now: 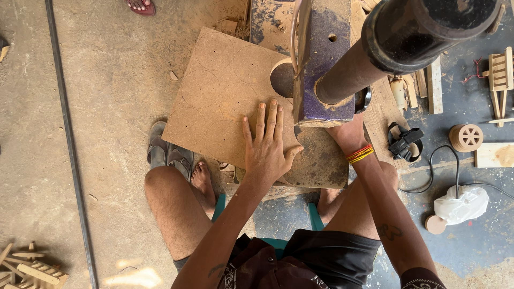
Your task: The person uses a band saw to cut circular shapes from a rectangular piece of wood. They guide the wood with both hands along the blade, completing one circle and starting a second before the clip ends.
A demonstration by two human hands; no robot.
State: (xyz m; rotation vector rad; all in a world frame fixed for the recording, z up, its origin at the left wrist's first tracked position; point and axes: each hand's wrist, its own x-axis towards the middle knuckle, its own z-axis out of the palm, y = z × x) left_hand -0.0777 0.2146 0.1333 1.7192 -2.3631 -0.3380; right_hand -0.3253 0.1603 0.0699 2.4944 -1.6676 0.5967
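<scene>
So from the head cam I'm looking straight down at a brown fibreboard sheet (pixel 225 101) lying flat on the saw table, with faint circles drawn across it and one round hole (pixel 282 79) already cut near its far edge, right beside the purple machine column (pixel 321 64). The left hand (pixel 267 147) is pressed flat on the board, fingers spread and straight, palm down, not gripping anything. The right hand (pixel 348 134) sits just past the base of the column with most of it hidden behind the machine, so I honestly can't tell what its fingers are doing; only the wrist with red and yellow bangles (pixel 360 153) shows. A fat dark pipe (pixel 407 37) sticks out over everything. Off to the right on the floor there's a small wooden wheel (pixel 466 137), a black sandal (pixel 405 143) and a white cloth bundle (pixel 460 204).
</scene>
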